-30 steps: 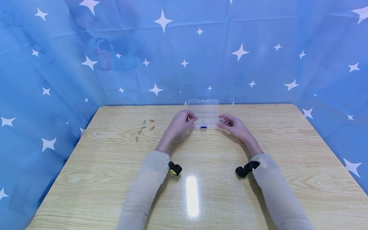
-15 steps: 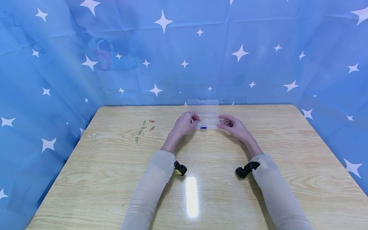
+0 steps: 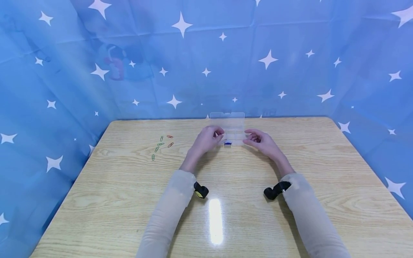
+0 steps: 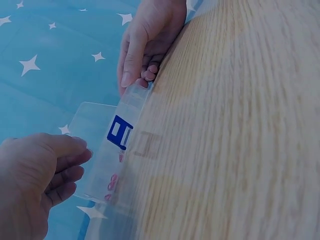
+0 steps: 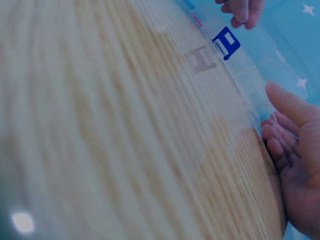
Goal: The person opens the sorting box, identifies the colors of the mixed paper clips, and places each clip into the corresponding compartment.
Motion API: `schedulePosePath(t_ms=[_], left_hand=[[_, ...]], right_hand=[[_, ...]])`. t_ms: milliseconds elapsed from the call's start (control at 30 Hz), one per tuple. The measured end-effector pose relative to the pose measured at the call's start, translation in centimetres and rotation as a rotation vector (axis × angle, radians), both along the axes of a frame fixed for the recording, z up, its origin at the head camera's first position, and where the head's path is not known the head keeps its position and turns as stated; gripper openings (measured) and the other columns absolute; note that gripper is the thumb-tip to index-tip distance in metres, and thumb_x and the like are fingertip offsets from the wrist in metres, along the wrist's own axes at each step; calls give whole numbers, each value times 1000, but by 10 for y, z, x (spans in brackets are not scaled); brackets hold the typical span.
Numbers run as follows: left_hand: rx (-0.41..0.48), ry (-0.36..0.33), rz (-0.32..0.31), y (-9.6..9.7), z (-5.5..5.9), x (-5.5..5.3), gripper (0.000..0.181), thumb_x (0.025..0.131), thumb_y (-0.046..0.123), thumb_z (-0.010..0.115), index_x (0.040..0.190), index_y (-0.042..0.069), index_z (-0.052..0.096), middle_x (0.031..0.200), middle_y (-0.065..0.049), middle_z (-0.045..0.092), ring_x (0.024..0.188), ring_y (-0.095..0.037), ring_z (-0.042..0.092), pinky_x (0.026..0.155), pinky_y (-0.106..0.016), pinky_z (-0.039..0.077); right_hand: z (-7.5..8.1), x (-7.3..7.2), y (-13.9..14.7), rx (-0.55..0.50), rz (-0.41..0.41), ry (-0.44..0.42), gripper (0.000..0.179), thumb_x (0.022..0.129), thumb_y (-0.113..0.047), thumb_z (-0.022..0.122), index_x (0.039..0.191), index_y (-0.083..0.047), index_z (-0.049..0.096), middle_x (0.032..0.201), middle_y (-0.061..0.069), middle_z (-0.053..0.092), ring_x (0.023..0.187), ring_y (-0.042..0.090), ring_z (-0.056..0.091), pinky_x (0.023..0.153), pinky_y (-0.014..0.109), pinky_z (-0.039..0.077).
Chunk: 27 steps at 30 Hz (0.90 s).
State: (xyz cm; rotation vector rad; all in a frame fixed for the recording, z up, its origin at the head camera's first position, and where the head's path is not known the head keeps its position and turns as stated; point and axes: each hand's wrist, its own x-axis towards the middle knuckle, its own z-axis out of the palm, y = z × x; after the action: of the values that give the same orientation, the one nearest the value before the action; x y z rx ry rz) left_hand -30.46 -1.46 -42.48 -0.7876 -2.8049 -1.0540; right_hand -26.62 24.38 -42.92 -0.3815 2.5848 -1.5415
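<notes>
A clear plastic compartment box (image 3: 238,136) sits at the back of the table with its lid (image 3: 227,120) raised. A blue latch (image 4: 120,132) is on its front. Red paper clips (image 4: 113,181) show through the left part of the box. My left hand (image 3: 209,138) hovers over the box's left side, fingers loosely bent; in the left wrist view nothing shows between the fingertips. Something small and thin (image 3: 225,140) lies in the box just right of those fingertips. My right hand (image 3: 262,141) holds the box's right end between thumb and fingers.
Left of the box, several green paper clips (image 3: 156,149) and two red paper clips (image 3: 170,145) lie loose on the wooden table (image 3: 129,200). A blue star-patterned cloth (image 3: 206,53) hangs right behind the table's back edge.
My left hand moved right over the box with a reddish paper clip pinched in it, then let the clip go inside. My right hand stayed at the box's right end.
</notes>
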Motion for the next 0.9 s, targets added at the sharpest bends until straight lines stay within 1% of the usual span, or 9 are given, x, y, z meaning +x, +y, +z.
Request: schedulePosePath(t_ms=[200,400,533,667,900], left_hand=[[11,6,3,-8,3,4,18,100,14,64,114,5,71,103,-4,68,93,-17,60,82,-29,51],[29,13,15,-22,5,8,18,99,13,65,113,4,70,102,-5,68,92,-18,60,81,-30,51],[29,13,13,-31,4,10,20,98,12,66,114,1,70,101,-6,68,91,-19,60,80,-31,52],[16,23,10,-42,2,9,19,98,13,66,113,2,70,100,-6,68,91,-19,61,81,-31,52],[3,10,48,-63,0,10,18,98,13,67,113,4,70,103,-7,69,92,-20,61,82,-33,52]], right_hand=[[0,0,1,5,-1,0,54,99,-19,68,143,5,49,114,22,60,95,29,56,75,26,48],[1,2,0,-1,0,-1,54,99,-18,68,143,6,49,115,23,60,96,29,56,75,25,48],[2,2,-1,0,-1,-4,54,99,-18,68,143,5,49,115,23,60,95,28,56,75,25,48],[2,2,-1,5,-5,0,53,99,-18,68,143,5,49,115,23,61,95,28,56,75,25,48],[1,1,0,5,-4,-6,54,99,-19,68,143,4,49,115,22,61,96,28,56,76,27,48]])
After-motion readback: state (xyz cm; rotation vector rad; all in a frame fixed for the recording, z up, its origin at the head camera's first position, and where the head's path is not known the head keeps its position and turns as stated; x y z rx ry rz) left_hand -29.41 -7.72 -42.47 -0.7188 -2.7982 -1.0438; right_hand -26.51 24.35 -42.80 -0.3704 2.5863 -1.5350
